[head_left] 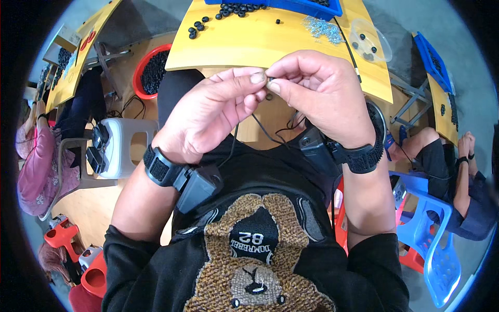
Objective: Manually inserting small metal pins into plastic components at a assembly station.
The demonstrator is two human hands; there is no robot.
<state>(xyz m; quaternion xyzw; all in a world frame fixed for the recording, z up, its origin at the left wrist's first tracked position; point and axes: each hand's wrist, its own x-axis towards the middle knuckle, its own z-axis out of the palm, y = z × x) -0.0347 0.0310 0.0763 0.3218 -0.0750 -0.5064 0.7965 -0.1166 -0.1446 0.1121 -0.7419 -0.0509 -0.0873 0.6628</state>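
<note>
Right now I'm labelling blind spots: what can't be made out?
Head view:
Small dark piece pinched between left hand and right hand: shape mostly hidden by them.
Blue rectangular plastic tray: far side cut off by upper edge.
Black parts inside round red plastic basin: individual shapes too small.

The yellow desk (239,48) has a blue tray (299,8) at its far side. Black round parts (240,10) lie along the tray and to its left; a small black piece (278,22) lies apart. Rightward are clear bits (323,29), a black cable (350,48) and a clear tub (383,46).
</note>
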